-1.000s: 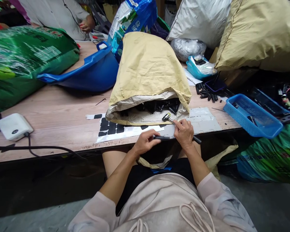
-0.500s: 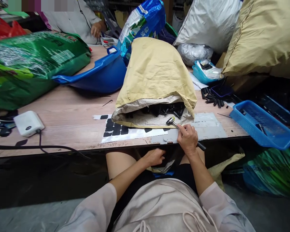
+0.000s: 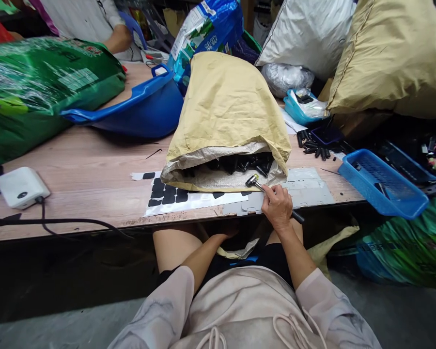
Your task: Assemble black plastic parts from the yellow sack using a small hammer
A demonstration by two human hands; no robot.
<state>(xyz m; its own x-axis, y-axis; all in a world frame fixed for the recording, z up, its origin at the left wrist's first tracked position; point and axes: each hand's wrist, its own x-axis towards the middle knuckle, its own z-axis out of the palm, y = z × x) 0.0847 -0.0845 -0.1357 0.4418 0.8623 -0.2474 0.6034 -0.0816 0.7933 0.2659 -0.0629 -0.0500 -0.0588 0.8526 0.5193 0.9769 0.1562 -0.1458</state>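
My right hand (image 3: 277,207) rests at the table's front edge, closed round the black handle of a small hammer (image 3: 254,182) whose head lies by the mouth of a tan paper sack (image 3: 225,111). Several black parts (image 3: 240,164) show inside the sack's opening. My left hand (image 3: 228,234) has dropped under the table edge toward a bag on my lap; its fingers are hidden. A white sheet with black pads (image 3: 174,196) lies left of the hammer, and a grey plate (image 3: 305,186) sits under my right hand.
A blue basin (image 3: 138,109) and a green sack (image 3: 39,92) lie at the left. A white box with a cable (image 3: 20,186) sits front left. A blue basket (image 3: 383,182) overhangs the right edge. Loose black parts (image 3: 314,145) lie behind it. Another person's arm (image 3: 116,39) is far left.
My left hand, which held a black part above the table edge, has gone down below the table toward my lap. The right hand has stayed on the hammer.
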